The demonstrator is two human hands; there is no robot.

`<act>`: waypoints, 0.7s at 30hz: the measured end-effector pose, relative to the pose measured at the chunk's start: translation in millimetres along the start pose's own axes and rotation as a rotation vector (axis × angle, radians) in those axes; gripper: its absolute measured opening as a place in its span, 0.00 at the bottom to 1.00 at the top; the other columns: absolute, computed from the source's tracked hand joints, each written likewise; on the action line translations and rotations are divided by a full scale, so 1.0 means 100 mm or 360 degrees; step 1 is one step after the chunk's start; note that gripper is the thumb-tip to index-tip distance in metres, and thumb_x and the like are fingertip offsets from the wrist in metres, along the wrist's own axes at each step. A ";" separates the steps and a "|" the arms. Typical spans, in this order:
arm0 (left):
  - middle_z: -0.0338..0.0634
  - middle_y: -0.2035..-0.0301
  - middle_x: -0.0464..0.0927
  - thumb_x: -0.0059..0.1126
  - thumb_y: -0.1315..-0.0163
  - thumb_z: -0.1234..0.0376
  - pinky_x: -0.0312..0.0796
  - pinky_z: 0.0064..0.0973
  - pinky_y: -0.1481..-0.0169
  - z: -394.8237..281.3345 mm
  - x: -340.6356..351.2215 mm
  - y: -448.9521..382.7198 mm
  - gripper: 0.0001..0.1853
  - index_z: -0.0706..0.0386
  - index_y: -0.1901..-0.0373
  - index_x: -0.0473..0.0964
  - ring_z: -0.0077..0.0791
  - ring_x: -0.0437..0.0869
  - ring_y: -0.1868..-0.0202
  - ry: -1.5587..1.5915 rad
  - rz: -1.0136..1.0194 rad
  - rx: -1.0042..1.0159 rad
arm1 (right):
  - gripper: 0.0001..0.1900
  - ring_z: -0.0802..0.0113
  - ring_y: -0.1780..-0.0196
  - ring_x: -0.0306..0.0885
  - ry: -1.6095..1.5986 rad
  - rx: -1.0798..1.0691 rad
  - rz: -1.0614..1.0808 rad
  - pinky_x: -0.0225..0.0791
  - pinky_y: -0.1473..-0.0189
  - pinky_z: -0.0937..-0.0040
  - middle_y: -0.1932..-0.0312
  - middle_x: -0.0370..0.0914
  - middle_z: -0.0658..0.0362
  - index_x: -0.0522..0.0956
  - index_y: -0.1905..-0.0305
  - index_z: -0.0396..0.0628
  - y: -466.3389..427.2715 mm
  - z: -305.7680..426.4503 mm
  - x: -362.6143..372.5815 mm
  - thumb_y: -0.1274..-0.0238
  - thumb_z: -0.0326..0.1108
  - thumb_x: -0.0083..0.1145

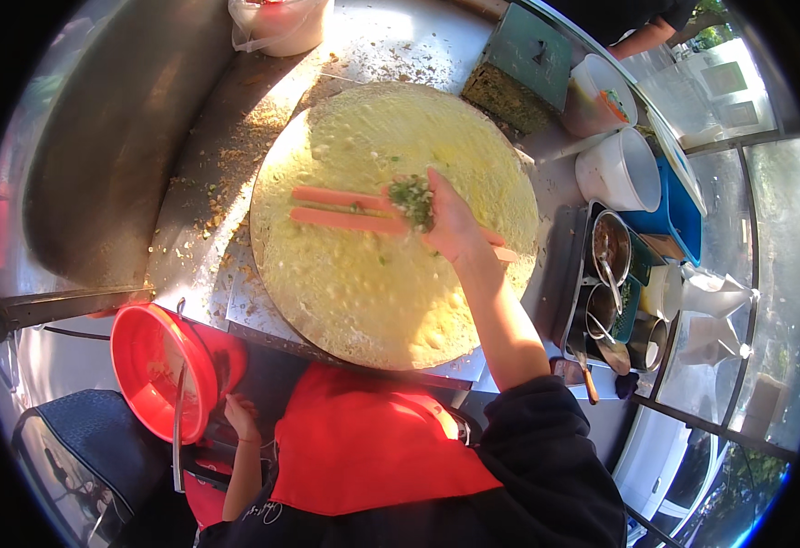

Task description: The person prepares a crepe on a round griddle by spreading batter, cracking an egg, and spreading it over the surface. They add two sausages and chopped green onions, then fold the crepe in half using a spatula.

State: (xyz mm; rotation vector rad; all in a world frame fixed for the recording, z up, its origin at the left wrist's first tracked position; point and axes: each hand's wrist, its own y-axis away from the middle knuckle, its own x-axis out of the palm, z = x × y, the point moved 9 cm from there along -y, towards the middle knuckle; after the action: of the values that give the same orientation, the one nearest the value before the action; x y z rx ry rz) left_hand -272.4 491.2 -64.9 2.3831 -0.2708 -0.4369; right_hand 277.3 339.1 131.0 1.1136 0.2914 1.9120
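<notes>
A large round crepe (345,294) covers the circular griddle in front of me. Pink sausage strips (348,220) lie across its middle, partly hidden by my right hand (451,216). That hand holds a clump of chopped scallions (410,200) just over the sausages, and a few green bits are scattered on the crepe. Down at my left side, my left hand (242,416) hangs beside a red plastic bucket (197,404), its fingers loosely bent and nothing visible in them. A metal utensil handle (179,438) leans out of the bucket.
Crumbs litter the steel counter (197,171) on the left. A green metal box (530,51) stands behind the griddle, near white tubs (619,168). Sauce pots (611,240) with spoons sit in a tray at right, beside a wood-handled spatula (589,383). Another person's arm (643,38) shows at top right.
</notes>
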 end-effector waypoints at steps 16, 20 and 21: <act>0.34 0.90 0.61 0.41 0.36 0.46 0.54 0.23 0.90 1.35 -0.12 -0.85 0.23 0.52 0.81 0.64 0.26 0.64 0.91 -0.0133 -0.0032 -0.0255 | 0.14 0.56 0.63 0.77 0.2304 -0.1256 -0.0207 0.69 0.58 0.63 0.67 0.79 0.50 0.78 0.62 0.40 1.23 1.06 -0.63 0.39 0.42 0.50; 0.35 0.89 0.62 0.40 0.35 0.48 0.54 0.23 0.90 1.41 0.05 -0.30 0.22 0.53 0.79 0.65 0.26 0.65 0.91 -0.0364 -0.0096 -0.0224 | 0.15 0.52 0.64 0.77 0.2193 -0.1516 -0.0841 0.69 0.59 0.60 0.67 0.79 0.49 0.79 0.63 0.41 1.92 2.29 -2.10 0.42 0.42 0.52; 0.36 0.89 0.62 0.40 0.35 0.48 0.55 0.23 0.90 1.44 0.09 -0.15 0.22 0.53 0.79 0.65 0.26 0.65 0.91 -0.0416 -0.0099 -0.0215 | 0.13 0.51 0.65 0.78 0.2268 -0.1258 -0.1111 0.69 0.61 0.59 0.70 0.79 0.50 0.80 0.65 0.42 2.04 2.69 -2.72 0.43 0.41 0.51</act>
State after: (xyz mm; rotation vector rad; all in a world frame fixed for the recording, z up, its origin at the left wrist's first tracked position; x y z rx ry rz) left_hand -317.6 413.8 -178.8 2.2058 -0.2759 -0.7740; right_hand 431.8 -50.0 242.3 -0.8913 0.5081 1.5620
